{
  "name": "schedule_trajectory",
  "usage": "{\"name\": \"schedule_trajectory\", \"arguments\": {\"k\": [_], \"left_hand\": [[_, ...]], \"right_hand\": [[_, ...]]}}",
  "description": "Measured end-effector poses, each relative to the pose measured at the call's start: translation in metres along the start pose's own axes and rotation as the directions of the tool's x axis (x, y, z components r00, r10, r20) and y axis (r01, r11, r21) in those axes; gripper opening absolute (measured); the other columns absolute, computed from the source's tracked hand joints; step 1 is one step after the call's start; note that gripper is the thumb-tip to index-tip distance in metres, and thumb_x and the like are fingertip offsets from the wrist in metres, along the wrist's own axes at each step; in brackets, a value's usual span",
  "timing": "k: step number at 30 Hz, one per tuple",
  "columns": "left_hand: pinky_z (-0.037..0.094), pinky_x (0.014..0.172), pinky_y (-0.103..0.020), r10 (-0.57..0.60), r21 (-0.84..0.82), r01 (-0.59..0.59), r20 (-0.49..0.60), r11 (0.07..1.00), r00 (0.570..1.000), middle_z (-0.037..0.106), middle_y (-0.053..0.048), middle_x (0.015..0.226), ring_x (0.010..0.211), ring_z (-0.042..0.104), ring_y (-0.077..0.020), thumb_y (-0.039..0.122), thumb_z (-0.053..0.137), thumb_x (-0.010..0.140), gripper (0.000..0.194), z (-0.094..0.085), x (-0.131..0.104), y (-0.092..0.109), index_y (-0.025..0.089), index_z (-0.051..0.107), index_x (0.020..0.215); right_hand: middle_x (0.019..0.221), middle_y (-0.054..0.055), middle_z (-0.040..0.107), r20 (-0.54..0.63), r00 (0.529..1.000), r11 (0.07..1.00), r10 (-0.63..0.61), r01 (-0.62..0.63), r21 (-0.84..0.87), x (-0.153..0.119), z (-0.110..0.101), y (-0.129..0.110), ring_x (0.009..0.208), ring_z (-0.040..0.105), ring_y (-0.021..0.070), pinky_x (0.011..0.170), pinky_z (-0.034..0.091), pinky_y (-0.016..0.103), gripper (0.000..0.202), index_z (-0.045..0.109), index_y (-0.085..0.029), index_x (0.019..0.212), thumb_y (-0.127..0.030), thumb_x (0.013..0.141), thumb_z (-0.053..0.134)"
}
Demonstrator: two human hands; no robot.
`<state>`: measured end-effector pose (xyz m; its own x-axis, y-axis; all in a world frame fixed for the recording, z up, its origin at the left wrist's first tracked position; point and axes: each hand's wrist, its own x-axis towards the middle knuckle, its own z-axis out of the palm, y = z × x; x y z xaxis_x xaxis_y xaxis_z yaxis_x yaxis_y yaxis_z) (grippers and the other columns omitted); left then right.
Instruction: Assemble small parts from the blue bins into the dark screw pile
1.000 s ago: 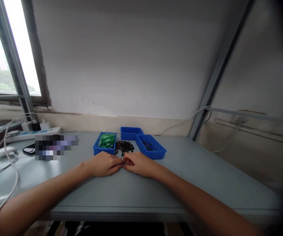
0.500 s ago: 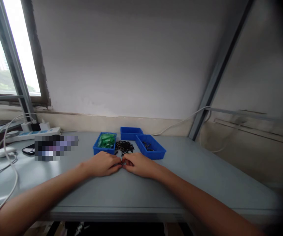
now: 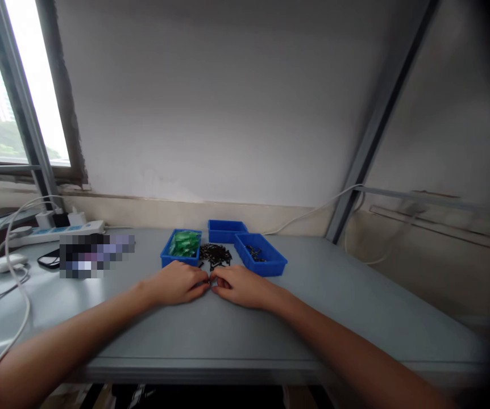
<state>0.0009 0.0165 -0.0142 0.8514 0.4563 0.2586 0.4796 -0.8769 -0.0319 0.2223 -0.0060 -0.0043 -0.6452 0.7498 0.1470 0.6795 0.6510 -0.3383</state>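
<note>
My left hand (image 3: 181,283) and my right hand (image 3: 239,286) meet fingertip to fingertip over the grey table, both pinched closed. Whatever lies between the fingertips is too small and hidden to make out. Just beyond them is a loose pile of small black parts (image 3: 216,254). Left of the pile stands a blue bin (image 3: 179,262) holding green packets (image 3: 184,243). To its right, a second blue bin (image 3: 268,267) has some small dark parts (image 3: 254,253) inside. A third blue bin (image 3: 227,231) stands behind the pile.
On the left of the table (image 3: 356,318) are a white power strip (image 3: 70,230) with plugs, a white adapter (image 3: 8,262), cables and a partly blurred dark item (image 3: 49,259). A wall rises behind; a metal post (image 3: 356,165) stands at the right.
The fingertips of both hands have shifted very slightly. The bins and the pile stay as they were.
</note>
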Motion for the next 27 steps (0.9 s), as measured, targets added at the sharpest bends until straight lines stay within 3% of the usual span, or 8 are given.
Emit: {"name": "schedule_trajectory", "arguments": {"k": [27], "left_hand": [[0.045,0.061,-0.029,-0.044,0.024,0.043,0.023,0.999,0.999,0.071,-0.004,0.083,0.075,0.069,-0.0221,0.031,0.058,0.097,0.016,-0.0001,0.0,-0.0008,0.018,0.065,0.092]], "right_hand": [[0.074,0.001,0.065,0.031,0.999,0.997,-0.014,0.011,0.077,-0.0021,-0.0031,-0.0063,0.066,0.056,0.0157,0.058,0.038,0.026,0.005,0.062,-0.019,0.084,-0.015,0.084,0.059]]}}
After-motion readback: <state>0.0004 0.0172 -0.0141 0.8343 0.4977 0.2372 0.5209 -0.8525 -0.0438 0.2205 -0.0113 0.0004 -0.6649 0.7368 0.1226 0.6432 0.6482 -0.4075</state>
